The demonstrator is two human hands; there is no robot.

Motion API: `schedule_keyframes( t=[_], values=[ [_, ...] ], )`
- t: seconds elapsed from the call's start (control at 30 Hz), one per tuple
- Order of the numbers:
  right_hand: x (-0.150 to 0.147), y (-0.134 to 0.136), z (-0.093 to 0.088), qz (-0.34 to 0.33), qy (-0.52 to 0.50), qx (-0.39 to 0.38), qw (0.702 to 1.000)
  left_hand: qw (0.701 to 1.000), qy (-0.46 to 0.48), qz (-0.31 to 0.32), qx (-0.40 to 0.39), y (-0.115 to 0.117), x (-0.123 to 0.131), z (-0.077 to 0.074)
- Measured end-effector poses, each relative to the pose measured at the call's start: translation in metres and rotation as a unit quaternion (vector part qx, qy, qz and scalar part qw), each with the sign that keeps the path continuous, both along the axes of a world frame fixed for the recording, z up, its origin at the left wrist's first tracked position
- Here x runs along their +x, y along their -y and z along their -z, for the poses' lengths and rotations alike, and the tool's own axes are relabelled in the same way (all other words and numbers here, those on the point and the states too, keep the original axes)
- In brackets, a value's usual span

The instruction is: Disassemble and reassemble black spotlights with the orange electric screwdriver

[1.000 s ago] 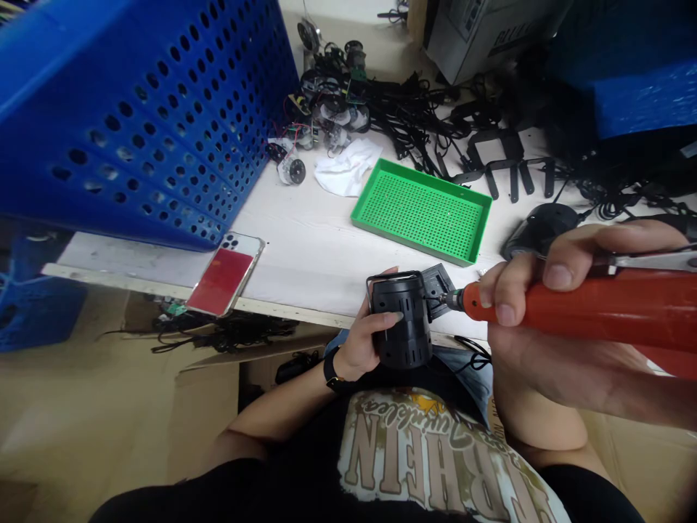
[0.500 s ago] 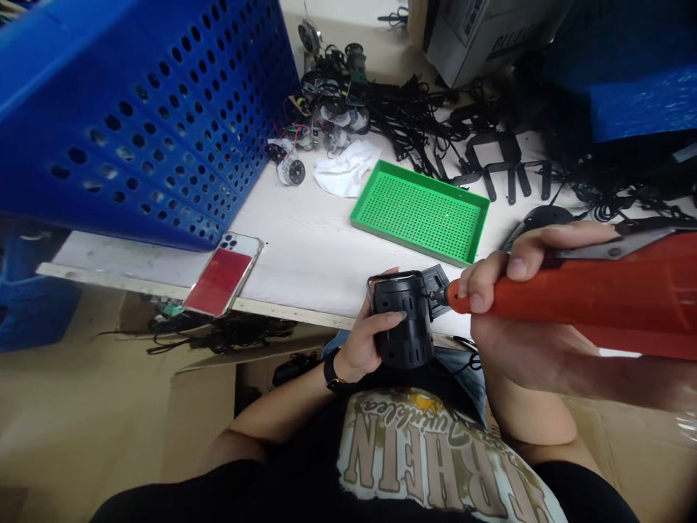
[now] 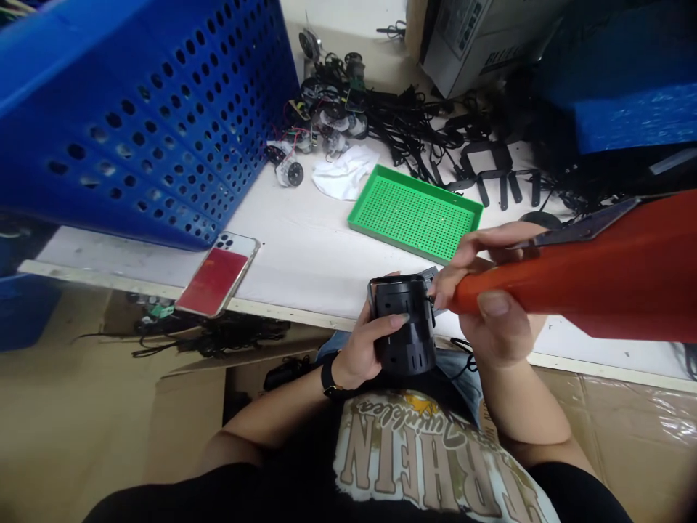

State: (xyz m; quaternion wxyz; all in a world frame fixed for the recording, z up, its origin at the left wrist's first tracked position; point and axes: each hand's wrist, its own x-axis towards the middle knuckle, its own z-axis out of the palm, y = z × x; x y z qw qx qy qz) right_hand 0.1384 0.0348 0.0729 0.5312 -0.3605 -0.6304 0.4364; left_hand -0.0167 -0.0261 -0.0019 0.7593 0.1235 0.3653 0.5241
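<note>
My left hand (image 3: 362,347) grips a black slotted cylindrical housing (image 3: 404,327), with its fingers wrapped around the body. A dark flat bracket (image 3: 429,277) sticks out behind the housing. My right hand (image 3: 484,298) is shut around a large orange electric screwdriver (image 3: 577,272), which lies nearly level and points left at the housing's right side. The screwdriver's tip sits at the housing, but my fingers hide the exact contact point.
A green perforated tray (image 3: 414,212) lies on the white table (image 3: 305,247) beyond my hands. A blue perforated crate (image 3: 136,123) looms at left, above a phone (image 3: 216,274). Small motors (image 3: 288,173), a white cloth (image 3: 343,176), black cables (image 3: 403,123) and black brackets (image 3: 498,174) lie farther back.
The orange screwdriver and my right hand have moved left and closer to the camera, so the screwdriver looks larger. The housing stays in my left hand, and the view has tilted slightly.
</note>
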Motion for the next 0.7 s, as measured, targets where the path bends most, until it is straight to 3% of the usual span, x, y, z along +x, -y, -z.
schedule_keyframes(
  t=[0.13,0.27,0.37,0.7],
  values=[
    [-0.01,0.001,0.009,-0.004,-0.138,0.058,0.989,1.0,-0.007,-0.002,0.002,0.001,0.001,-0.002],
    [-0.019,0.003,0.004,0.087,-0.172,0.102,0.976,1.0,-0.007,0.01,0.018,-0.001,0.0,-0.003],
    [-0.022,0.002,0.0,0.115,-0.181,0.119,0.97,0.999,-0.005,0.013,0.03,-0.002,0.0,-0.003],
    [-0.016,-0.002,-0.006,0.06,-0.247,0.128,0.959,0.999,-0.005,0.014,0.04,0.0,-0.001,0.004]
  ],
)
